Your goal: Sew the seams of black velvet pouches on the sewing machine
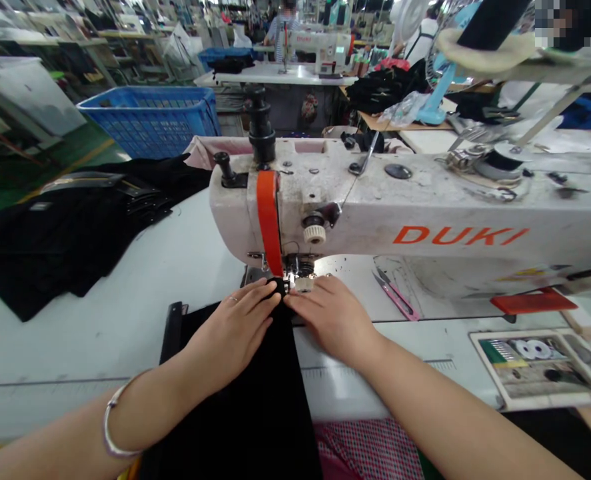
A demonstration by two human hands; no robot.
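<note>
The black cloth (pixel 250 413) reaches the needle end of the machine (pixel 375 193) and runs down past the table's front edge. The left hand (pixel 240 323) presses on it, fingers together; the right hand (pixel 342 320) curls at its edge. Whether either grip pinches it, I cannot tell. The pale table (pixel 195 233) also bears clippers (pixel 398 298) and a dark pile (pixel 70 230), near a blue basket (pixel 150 117). Fingers partly hide the stitching spot. Orange lettering reads "DUKI".

Head-worn view, forward and down
</note>
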